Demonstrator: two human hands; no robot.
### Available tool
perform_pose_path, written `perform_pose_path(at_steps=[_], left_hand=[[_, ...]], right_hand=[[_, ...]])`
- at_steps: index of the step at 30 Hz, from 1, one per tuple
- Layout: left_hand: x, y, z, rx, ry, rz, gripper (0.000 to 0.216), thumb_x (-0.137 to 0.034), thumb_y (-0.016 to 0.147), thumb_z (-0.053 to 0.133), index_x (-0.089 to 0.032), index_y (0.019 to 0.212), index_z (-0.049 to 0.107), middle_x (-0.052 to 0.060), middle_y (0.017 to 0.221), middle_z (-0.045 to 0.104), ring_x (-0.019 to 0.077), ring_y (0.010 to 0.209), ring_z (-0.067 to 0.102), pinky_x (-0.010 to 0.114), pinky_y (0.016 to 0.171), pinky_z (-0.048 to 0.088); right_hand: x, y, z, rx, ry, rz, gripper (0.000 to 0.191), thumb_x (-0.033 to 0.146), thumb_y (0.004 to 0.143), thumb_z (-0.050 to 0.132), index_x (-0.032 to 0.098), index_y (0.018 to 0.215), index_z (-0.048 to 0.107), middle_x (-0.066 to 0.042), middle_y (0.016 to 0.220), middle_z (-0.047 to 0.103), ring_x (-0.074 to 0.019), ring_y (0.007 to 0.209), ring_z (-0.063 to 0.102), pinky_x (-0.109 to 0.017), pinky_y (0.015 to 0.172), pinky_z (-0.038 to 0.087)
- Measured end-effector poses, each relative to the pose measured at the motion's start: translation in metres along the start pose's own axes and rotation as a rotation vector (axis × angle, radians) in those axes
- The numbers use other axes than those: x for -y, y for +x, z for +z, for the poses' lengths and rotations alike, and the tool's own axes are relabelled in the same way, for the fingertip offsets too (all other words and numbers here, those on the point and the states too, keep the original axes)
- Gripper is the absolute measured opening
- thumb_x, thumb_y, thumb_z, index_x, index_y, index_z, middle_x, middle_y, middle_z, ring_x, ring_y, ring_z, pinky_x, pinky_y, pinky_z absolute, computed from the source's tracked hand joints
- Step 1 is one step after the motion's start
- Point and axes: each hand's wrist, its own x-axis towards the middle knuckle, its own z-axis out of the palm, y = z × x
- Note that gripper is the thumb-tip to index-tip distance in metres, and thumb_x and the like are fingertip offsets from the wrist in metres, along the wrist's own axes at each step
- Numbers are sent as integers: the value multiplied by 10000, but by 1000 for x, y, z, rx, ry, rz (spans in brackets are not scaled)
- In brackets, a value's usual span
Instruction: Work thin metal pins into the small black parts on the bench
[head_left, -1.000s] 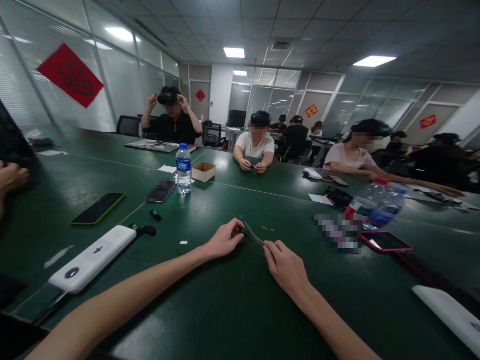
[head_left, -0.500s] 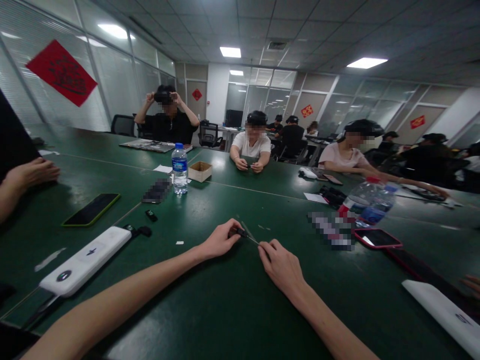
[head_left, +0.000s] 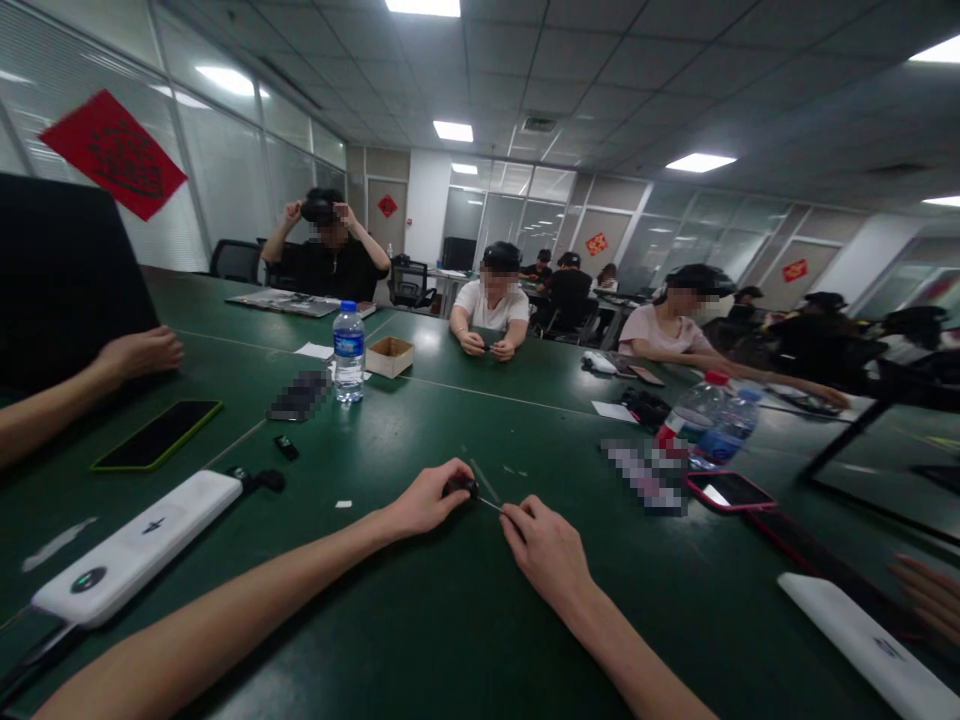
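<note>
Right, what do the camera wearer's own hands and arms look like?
The left hand and right hand are ungloved. The left forearm and right forearm show no sleeves within the picture. No watch, bracelet, cable or marking is visible on either; fine finger details are unclear.

**Left hand (head_left: 431, 497) and right hand (head_left: 547, 550) close together**

The bare left arm (head_left: 247, 612) and bare right arm (head_left: 630, 645) slant inward (like two sides of a roof). The left thumb (head_left: 454, 503) and fingers bend into a pinch. The right hand shows its back, its fingers (head_left: 517, 520) curled.
</note>
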Motion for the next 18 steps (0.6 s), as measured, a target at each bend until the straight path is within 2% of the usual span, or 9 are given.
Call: perform_pose_path(at_steps=[9,18], left_hand=[[-2,0,-1,14,49,-22,196,-245,859,566,-196,1050,562,16,995,663,164,902,620,287,800,477],[-1,-2,-2,59,51,-29,252,-286,865,575,-191,1097,568,34,1042,661,178,948,616,306,842,475]], right_hand=[[-3,-2,0,-19,57,-26,349,381,969,353,224,1029,658,-47,905,592,-107,672,527,-223,590,377],[-1,-4,-5,-22,53,-59,328,363,964,372,220,995,665,-46,899,601,-106,676,518,-218,587,360]])
